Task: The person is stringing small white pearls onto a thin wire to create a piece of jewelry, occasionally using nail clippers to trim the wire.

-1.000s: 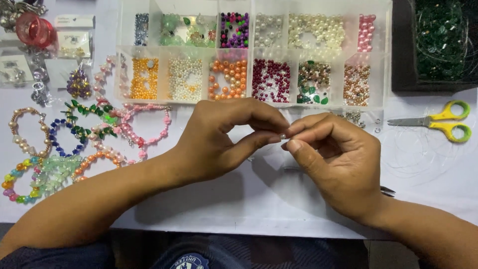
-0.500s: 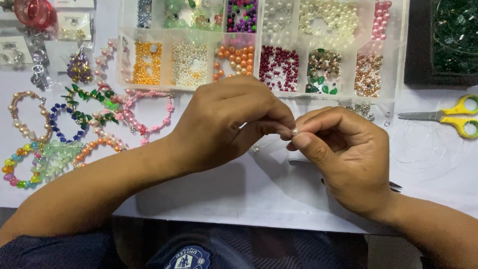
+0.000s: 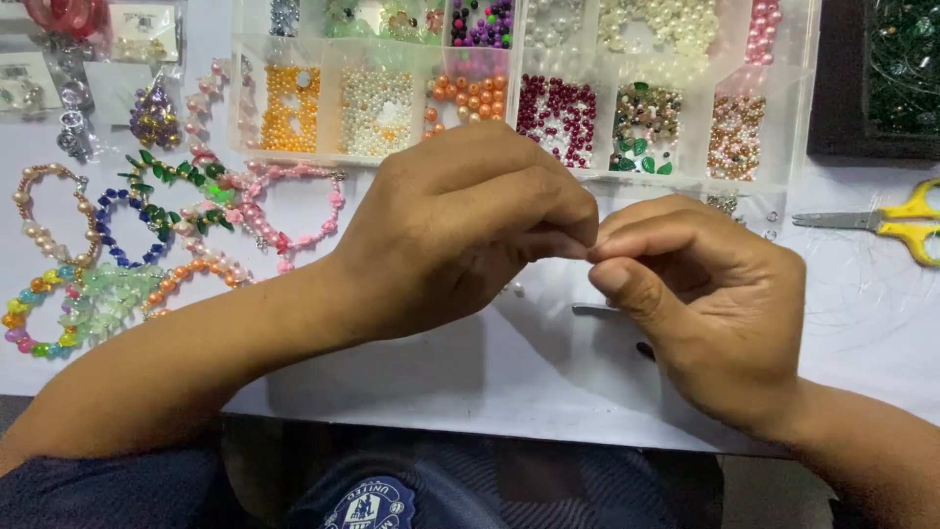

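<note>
My left hand [image 3: 460, 235] and my right hand [image 3: 715, 304] meet fingertip to fingertip above the white table sheet [image 3: 441, 377]. Both pinch a tiny piece between thumb and forefinger; the fingers hide it, so I cannot tell what it is. A clear compartment box [image 3: 795, 118] of sorted beads lies just behind the hands, with orange, white, dark red, green and pink beads in separate cells. One small white bead [image 3: 517, 290] lies loose on the sheet under my left hand.
Several finished bead bracelets lie at the left, among them a pink one [image 3: 284, 211] and a blue one [image 3: 122, 235]. Yellow-handled scissors [image 3: 896, 225] and coils of clear thread [image 3: 862, 289] are at the right. A dark tray [image 3: 901, 78] sits at the top right.
Both hands stay pinched together and have drifted slightly right. The small pale bead seen at the fingertips earlier is now hidden by the fingers.
</note>
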